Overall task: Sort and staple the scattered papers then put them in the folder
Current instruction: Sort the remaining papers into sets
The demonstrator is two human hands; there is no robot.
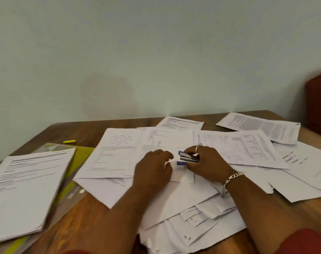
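The stapler (189,157) sits in my right hand (205,160), fingers curled over its top, at the middle of the table (93,204). It is small, hard and metal-bodied, so I judge it light but stiff; it wants a squeeze near its front end, with the paper corner fed into its mouth. My left hand (153,168) lies at nine o'clock from it, fingers curled and pinching the edge of a sheet (181,176) just beside the stapler's nose. Paper is thin and limp and slides readily on paper, so I would hold the set close to the corner and keep it squared. Loose papers (247,149) fan out from twelve to four o'clock, some overlapping. Far out at nine o'clock a neat stack (27,180) rests on the yellow-green folder (80,156), and a yellow marker (69,141) lies at ten o'clock.
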